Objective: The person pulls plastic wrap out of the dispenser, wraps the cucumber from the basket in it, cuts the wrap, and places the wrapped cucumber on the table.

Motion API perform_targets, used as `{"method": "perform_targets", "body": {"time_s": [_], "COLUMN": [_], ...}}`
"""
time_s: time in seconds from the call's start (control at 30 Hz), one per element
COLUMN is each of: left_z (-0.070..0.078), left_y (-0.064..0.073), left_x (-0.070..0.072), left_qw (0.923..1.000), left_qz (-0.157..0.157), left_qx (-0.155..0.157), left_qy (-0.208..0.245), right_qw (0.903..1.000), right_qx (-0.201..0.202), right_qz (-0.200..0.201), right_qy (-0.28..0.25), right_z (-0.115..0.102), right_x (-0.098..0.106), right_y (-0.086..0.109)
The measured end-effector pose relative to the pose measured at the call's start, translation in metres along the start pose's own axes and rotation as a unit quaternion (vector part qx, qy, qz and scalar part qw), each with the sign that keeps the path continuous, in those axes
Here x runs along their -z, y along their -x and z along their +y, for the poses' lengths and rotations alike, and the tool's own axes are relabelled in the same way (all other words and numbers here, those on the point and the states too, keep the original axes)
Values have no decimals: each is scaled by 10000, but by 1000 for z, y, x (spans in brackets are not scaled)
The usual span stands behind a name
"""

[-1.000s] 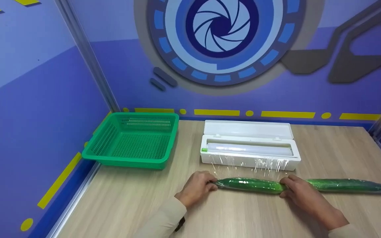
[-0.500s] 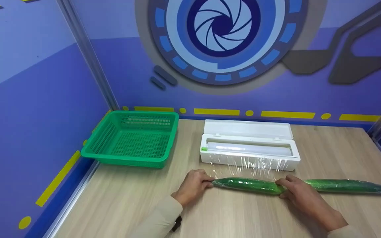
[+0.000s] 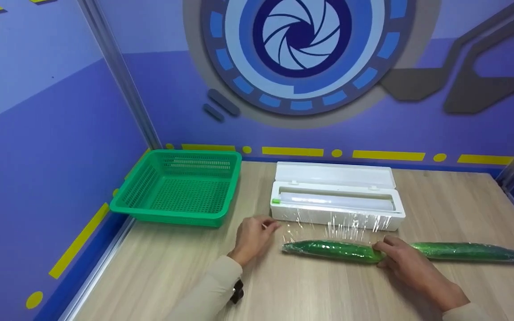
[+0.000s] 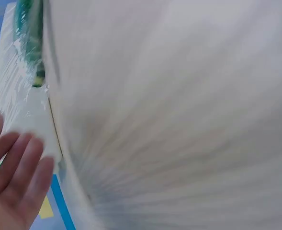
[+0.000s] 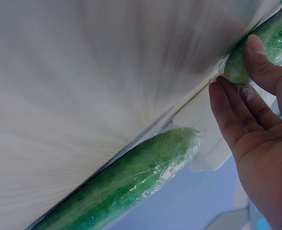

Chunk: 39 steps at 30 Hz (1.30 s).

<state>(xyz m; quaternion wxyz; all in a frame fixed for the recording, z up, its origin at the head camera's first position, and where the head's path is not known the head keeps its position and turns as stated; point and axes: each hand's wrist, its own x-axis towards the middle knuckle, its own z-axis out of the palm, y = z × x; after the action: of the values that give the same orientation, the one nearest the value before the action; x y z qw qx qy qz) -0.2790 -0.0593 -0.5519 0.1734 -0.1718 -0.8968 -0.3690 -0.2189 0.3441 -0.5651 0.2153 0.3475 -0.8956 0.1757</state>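
In the head view a cucumber (image 3: 328, 249) lies on the table, with clear plastic wrap (image 3: 341, 229) running from it back to a white wrap dispenser (image 3: 337, 216). My right hand (image 3: 411, 263) grips the cucumber's right end; the right wrist view shows the thumb (image 5: 258, 55) on it and the fingers at its tip. My left hand (image 3: 253, 236) is off the cucumber, near the dispenser's front left corner beside the wrap's edge. Its fingers (image 4: 23, 165) look loosely extended in the left wrist view, holding nothing visible. Right of my right hand lies a second, wrapped cucumber (image 3: 475, 252).
A green plastic basket (image 3: 176, 218) stands at the back left of the wooden table (image 3: 159, 267). Behind the wrap roll (image 3: 337, 201), the dispenser's lid (image 3: 335, 174) is folded back. Purple printed walls (image 3: 159, 102) border the back and left sides.
My left hand has let go of the cucumber's left end and moved back and left, toward the dispenser's corner. My right hand keeps its hold, with the cucumber almost still.
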Motion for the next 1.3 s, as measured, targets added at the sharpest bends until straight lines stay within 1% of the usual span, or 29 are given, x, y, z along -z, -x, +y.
{"method": "perform_targets", "body": {"time_s": [0.07,0.1,0.13,0.17,0.23,0.33,0.4,0.47,0.57,0.8,0.87,0.97,1.17,1.3], "left_z": [1,2,2,3,5,6,7,7,7,5,3,0,-6,-8], "left_y": [-6,-10,-13,-17,-23,-29,-32,-35,-38,-44,-46,-48,-50,-51], "left_x": [0,0,-1,-1,-1,-3,-4,-6,-7,-10,-10,-11,-11,-10], "left_qw": [9988,9978,9970,9964,9950,9920,9894,9878,9869,9853,9861,9884,9927,9951], "left_qz": [433,568,632,630,503,197,9,-103,-176,-279,-265,-220,-213,-236], "left_qx": [222,314,410,517,759,1042,1178,1233,1287,1530,1524,1433,1132,949], "left_qy": [77,117,171,241,412,677,851,941,954,712,603,448,366,140], "right_qw": [10000,10000,10000,10000,10000,10000,9999,9999,9999,9999,9998,9998,9999,9999], "right_qx": [-19,-23,-22,-13,5,39,45,51,70,9,-3,-12,15,-2], "right_qz": [-34,-40,-42,-44,-55,-70,-91,-99,-91,-146,-176,-180,-147,-113], "right_qy": [-3,-4,-2,-1,-9,-41,-50,-42,5,56,68,75,63,69], "right_z": [0,0,0,0,0,-1,0,0,1,-1,-1,-2,-2,-2], "right_x": [0,1,1,1,1,1,1,2,2,2,2,2,2,2], "right_y": [0,0,-1,-1,-1,-2,-2,-3,-3,-2,-2,-2,-3,-2]}}
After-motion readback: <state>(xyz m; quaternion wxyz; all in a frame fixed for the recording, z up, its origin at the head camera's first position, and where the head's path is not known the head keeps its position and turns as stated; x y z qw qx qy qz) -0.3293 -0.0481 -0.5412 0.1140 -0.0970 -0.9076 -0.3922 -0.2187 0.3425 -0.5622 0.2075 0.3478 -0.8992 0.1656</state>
